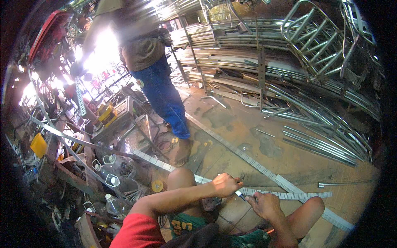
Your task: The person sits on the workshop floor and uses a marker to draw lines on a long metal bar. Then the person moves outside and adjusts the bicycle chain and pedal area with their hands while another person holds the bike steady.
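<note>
- brown floor (244, 124): mostly open between pale flat strips (264, 170) and silvery metal tubes (320, 144)
- left hand (226, 184), right hand (266, 205): both grips grasping one slim white-and-dark marker (239, 193)

Head-worn fisheye, facing downward

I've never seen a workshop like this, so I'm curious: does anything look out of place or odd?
A bent metal rod looks stray, lying on the floor apart from the racked metal tubes. Dark patches also blotch the floor; whether spills or wear, I cannot tell.
</note>
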Available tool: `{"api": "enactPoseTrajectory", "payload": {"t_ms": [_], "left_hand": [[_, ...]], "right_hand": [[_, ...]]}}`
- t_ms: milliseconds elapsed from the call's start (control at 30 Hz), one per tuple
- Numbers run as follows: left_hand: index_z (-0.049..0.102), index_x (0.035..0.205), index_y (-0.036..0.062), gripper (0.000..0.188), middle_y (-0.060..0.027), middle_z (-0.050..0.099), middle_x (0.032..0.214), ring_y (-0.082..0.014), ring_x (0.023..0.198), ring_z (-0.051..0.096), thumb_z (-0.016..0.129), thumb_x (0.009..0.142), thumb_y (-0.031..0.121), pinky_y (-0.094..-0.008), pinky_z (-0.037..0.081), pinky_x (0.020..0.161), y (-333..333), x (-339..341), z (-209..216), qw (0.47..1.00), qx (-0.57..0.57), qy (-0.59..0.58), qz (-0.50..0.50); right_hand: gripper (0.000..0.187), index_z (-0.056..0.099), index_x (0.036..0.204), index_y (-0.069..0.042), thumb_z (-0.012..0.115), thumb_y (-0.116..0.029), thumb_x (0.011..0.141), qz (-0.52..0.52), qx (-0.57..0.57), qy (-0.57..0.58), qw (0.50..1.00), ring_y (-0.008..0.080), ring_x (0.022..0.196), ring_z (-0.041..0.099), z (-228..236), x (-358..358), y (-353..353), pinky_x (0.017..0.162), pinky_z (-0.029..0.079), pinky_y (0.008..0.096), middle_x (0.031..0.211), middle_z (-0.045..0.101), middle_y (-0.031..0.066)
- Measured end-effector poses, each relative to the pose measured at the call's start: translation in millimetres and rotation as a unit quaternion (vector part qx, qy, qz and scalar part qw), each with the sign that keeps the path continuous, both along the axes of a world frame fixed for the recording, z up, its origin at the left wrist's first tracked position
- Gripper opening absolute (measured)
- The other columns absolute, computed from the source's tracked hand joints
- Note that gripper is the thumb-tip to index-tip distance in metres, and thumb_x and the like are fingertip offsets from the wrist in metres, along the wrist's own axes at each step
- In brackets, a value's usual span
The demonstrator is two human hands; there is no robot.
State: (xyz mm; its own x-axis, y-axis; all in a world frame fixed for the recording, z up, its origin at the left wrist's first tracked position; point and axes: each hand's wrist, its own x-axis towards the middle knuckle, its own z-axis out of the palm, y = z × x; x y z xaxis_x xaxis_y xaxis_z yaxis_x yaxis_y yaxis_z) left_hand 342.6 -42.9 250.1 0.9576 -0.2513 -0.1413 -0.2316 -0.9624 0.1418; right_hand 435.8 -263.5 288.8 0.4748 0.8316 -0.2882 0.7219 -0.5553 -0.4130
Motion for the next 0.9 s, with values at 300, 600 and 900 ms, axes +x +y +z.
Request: {"api": "enactPoseTrajectory", "payload": {"t_ms": [300,600,900], "left_hand": [[0.057,0.117,0.0044,0.039,-0.0145,0.062,0.102,-0.0312,0.092,0.068,0.060,0.081,0.018,-0.0446,0.057,0.070,5.5,-7.4,6.4,0.999,0.045,0.010,0.008],[0.050,0.138,0.0035,0.067,-0.0214,0.040,0.150,-0.0323,0.142,0.035,0.064,0.076,0.026,-0.0637,0.027,0.112,106.3,14.5,51.3,0.887,0.360,-0.269,0.106],[0.069,0.122,0.0179,0.045,-0.0113,0.064,0.128,-0.0351,0.120,0.059,0.070,0.081,0.036,-0.0655,0.036,0.101,265.7,5.9,215.8,0.751,0.429,0.173,0.471]], "right_hand": [[0.050,0.070,0.088,-0.005,0.057,-0.053,0.092,-0.014,0.103,0.197,0.975,0.0425,0.082,0.067,-24.6,-4.9,22.9,0.074,0.052,0.0496,0.079,0.067,0.0234],[0.044,0.068,0.082,-0.005,0.059,-0.048,0.091,-0.039,0.027,-0.086,0.995,0.0425,0.075,0.067,-32.5,5.2,44.8,0.070,0.052,0.0503,0.078,0.067,0.0249],[0.047,0.071,0.091,-0.005,0.059,-0.051,0.090,-0.033,0.063,-0.046,0.996,0.0408,0.083,0.068,-19.1,5.5,66.5,0.075,0.052,0.0493,0.084,0.069,0.0227]]}}
